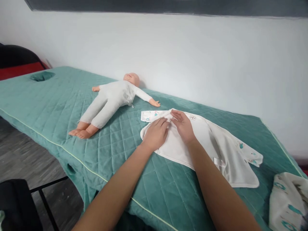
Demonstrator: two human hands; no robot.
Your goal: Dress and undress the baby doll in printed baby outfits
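Green quilted cover (48, 106), edged along the near side by pale piping (84, 164), with open quilting between that border and the lower hem of one white garment (207, 138), spread right of centre with printed sleeves out to both sides. One doll (113, 96), on its back, near the garment's left sleeve; one printed cloth bundle (286, 202), at the right, cut by the frame. Left hand (156, 133) and right hand (183, 125), fingers bent, narrowly spaced, touching the garment by its left sleeve; whether either pinches fabric cannot be told.
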